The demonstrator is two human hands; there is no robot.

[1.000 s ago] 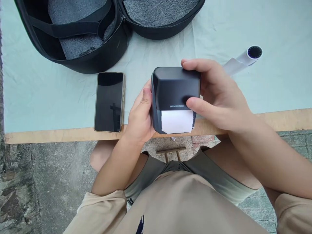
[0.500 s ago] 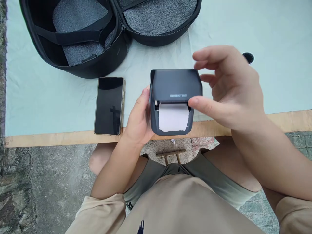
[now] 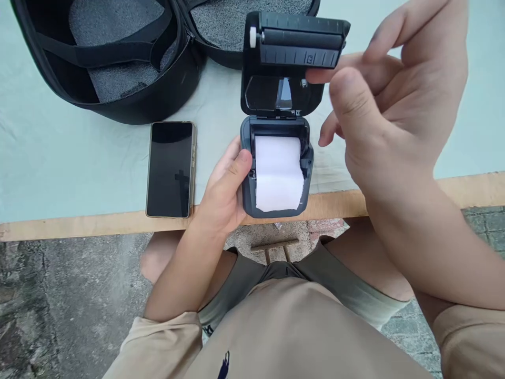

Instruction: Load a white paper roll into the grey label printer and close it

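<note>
Half a second earlier, the black lid of the label printer had been raised only slightly at its front; at the time of this record it stood swung back on its hinge, exposing its underside roller and the white paper in the bay. The right hand had risen with it. The left hand's grip was unchanged.

The printer body was at the near side of the table, grasped by the left hand along its left wall, thumb over the rim. The right hand was loosely spread beside the lid's right end, one fingertip at its lower edge; whether that finger pressed or merely grazed could not be determined, the contact being partly hidden.

A pale green cloth covered the table up to a bare wooden edge. A dark-screened phone lay left of the printer, its lower end on that edge. Beyond it sat an unzipped black case, grey foam inside. Below were rough concrete flooring and greenish pavers.
</note>
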